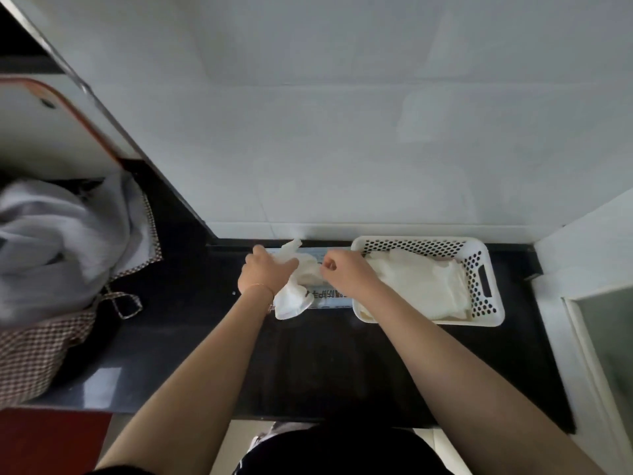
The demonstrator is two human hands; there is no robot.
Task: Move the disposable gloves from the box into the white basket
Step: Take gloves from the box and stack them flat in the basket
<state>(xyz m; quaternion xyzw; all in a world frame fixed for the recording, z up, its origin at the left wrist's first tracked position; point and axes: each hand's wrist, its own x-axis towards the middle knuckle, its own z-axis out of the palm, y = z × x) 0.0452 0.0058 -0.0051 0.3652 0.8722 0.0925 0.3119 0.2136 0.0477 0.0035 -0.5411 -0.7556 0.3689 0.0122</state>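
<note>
Head view, looking down on a black countertop (329,365) set against a pale tiled wall (342,132). The glove box (330,298) lies flat at the far edge of the counter, against the wall, with blue printed lettering showing on its near side; most of its top is covered by the hands and by loose gloves. The left hand (265,272) is over the left end of the box, fingers curled round a crumpled bunch of translucent white gloves (291,296), which spills from the hand toward the near-left corner of the box, with one tip sticking up at the far side. A thin bracelet (260,286) sits on the left wrist. The right hand (346,270) is over the right part of the box, fingers curled in and thumb and forefinger pinched on the right edge of the same bunch. The white basket (486,279), perforated and with a handle slot in its right wall, stands touching the right end of the box; a pile of gloves (421,286) lies flat inside it. At far left, a checked fabric bag (41,347) holds pale cloth (58,241).
</note>
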